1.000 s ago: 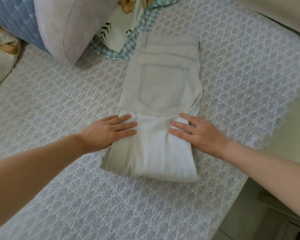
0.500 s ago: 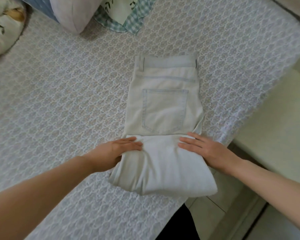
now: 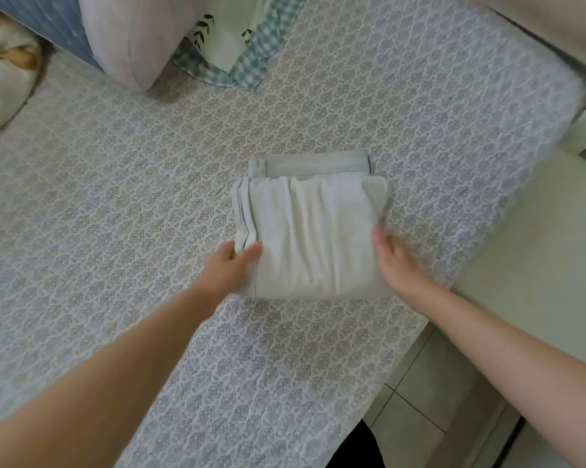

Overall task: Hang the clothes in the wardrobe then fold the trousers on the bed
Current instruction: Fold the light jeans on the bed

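From the head view, the only one I have, the trousers (image 3: pixel 311 238) sit just right of the frame's centre on the bed (image 3: pixel 149 184). They are already doubled into a compact, roughly square bundle. A strip of waistband (image 3: pixel 315 163) shows past the bundle's upper edge, and stacked layers show along its left side.

My left hand (image 3: pixel 225 270) is at the bundle's lower left corner. Its thumb is on the top layer and its fingers (image 3: pixel 231 247) lie against the stacked edge, so I read it as pinching the fabric there. My right hand (image 3: pixel 398 261) lies along the lower right edge with the thumb up on the cloth. The rest of its fingers are hidden, so I cannot tell whether they are tucked under the bundle or merely resting beside it.

Pillows (image 3: pixel 129 38) and a checked cloth (image 3: pixel 247 65) lie at the upper left, well apart from the bundle, and floor tiles (image 3: pixel 419 417) show at the lower right.

I judge the folding essentially done: no leg length trails out, and only squaring the edges or smoothing the wrinkled top layer seems left. No wardrobe or hanging clothes are in the frame, so I cannot judge that part from here. I also see no second pair of trousers on the visible stretch of the bed.
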